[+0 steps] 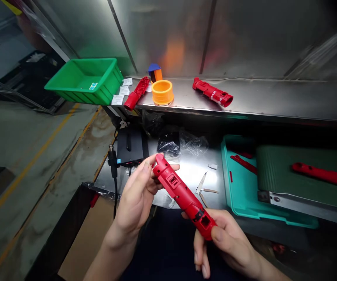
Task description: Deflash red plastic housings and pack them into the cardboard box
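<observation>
Between my two hands is a long red plastic housing (183,197), tilted, with slots, small holes and a black mark near its lower end. My left hand (137,191) grips the upper end with thumb and fingers. The lower end is pinched by my right hand (227,238), its thumb on top and some fingers hanging below. Behind the housing, a pair of pliers or nippers (201,186) lies on the metal bench (215,203), handles apart. What is on the underside of the housing is hidden.
On the shelf stand a green bin (112,84), an orange ring (163,93) and red housings (212,93). A teal tray (229,195) and a green conveyor belt (276,164) with a red part (326,175) are at right. A black box (130,144) and cable (115,191) are left.
</observation>
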A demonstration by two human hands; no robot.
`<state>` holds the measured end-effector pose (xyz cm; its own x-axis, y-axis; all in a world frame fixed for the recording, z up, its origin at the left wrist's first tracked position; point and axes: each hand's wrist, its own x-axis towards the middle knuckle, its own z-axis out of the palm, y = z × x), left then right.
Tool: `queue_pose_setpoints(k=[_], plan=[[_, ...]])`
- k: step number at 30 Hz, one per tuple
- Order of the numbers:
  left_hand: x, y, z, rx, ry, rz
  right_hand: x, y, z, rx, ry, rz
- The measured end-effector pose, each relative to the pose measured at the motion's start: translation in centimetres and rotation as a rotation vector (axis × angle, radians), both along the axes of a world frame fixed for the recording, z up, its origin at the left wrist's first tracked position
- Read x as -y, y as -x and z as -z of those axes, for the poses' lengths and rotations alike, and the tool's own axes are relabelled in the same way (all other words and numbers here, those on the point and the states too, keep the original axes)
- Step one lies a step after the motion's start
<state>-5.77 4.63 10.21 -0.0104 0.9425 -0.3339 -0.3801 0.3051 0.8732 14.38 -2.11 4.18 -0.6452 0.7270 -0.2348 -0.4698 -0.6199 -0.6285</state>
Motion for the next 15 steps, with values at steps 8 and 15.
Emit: queue_pose_setpoints(k=[8, 15], plan=[[0.8, 0.1, -0.1, 0.081, -0.120, 0.085, 1.5, 1.4, -0.7, -0.028, -0.025, 0.090], [1.4, 0.7, -0.2, 0.033, -0.284, 0.088, 2.1, 1.4, 0.2, 0.048, -0.070, 0.138]])
